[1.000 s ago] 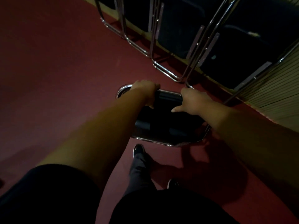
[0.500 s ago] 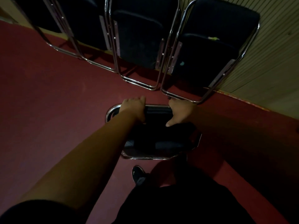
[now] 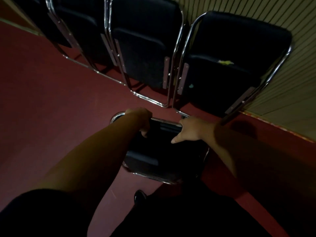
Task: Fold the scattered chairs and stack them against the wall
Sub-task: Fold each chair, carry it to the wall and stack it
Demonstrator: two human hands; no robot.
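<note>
A folded black chair [image 3: 159, 158] with a chrome frame hangs upright in front of me, just above the red floor. My left hand [image 3: 142, 119] grips the left part of its top edge. My right hand [image 3: 189, 129] grips the right part, thumb stretched down over the black back. Several folded black chairs lean against the wall ahead: the nearest [image 3: 227, 65] at right, another [image 3: 145, 48] at centre, more [image 3: 77, 29] to the left. The carried chair is a short way from the nearest leaning one, not touching it.
The ribbed beige wall [image 3: 282, 93] runs diagonally across the upper right. Red floor [image 3: 47, 103] spreads to the left. My dark shoe [image 3: 139, 196] and legs are under the carried chair. Chrome feet of the leaning chairs [image 3: 152, 100] jut out onto the floor.
I have stepped closer to the wall and turned to face the leaning chairs, which now fill the upper view. Both hands keep the same hold on the folded chair's top edge.
</note>
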